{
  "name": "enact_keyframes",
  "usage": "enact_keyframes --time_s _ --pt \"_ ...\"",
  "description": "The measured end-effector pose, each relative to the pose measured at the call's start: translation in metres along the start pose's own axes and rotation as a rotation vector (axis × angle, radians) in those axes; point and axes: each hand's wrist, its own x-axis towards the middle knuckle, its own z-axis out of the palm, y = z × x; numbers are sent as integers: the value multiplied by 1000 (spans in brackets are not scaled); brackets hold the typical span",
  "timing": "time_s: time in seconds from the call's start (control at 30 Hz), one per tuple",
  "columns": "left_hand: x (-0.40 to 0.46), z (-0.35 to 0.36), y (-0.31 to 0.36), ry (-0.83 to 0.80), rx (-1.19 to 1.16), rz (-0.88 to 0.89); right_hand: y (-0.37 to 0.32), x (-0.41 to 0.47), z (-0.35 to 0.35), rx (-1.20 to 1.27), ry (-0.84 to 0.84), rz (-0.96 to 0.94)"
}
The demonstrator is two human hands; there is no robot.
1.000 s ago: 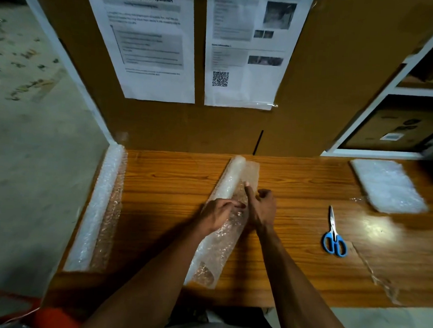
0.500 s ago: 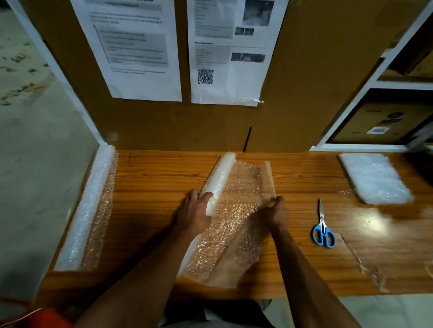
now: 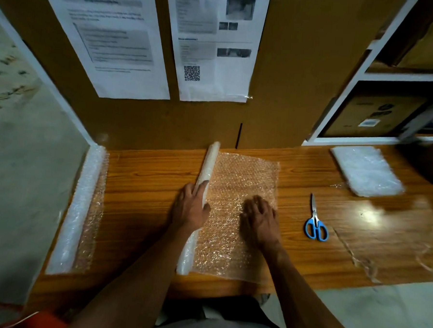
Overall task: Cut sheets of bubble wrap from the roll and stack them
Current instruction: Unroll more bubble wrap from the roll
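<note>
One stack of cut sheets (image 3: 367, 170) lies at table's (image 3: 146, 182) far right; roll (image 3: 204, 185) mid-table, length unrolled rightward, uncut; left hand (image 3: 189, 208) rests on roll, right hand (image 3: 260, 216) presses sheet flat, fingers straight; scissors (image 3: 316, 223) untouched; cutting, stacking remain.

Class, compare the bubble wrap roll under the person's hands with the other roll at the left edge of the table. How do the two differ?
The middle roll has a wide stretch unrolled flat to its right; the left roll shows only a narrow strip. The left hand rests on the middle roll and the right hand lies flat on its sheet; nothing touches the left roll. The left roll looks thicker. Both lie near to far on the wooden table.
</note>
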Motion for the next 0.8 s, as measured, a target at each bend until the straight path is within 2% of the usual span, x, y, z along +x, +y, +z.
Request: enact_keyframes --time_s 0.13,0.33,0.47,0.67,0.8 --pt "-2 3 -10 -47 109 103 14 -6 13 27 -70 50" --pt "-8 4 -23 -47 59 -9 27 0 -8 -60 -136 97" --pt "-13 5 -20 -13 82 -26 24 -4 -8 -40 -62 123" --pt "-25 12 16 75 154 163 28 -21 0 -33 -25 124" --pt "-34 20 50 -17 93 274 48 -27 -3 9 39 158"
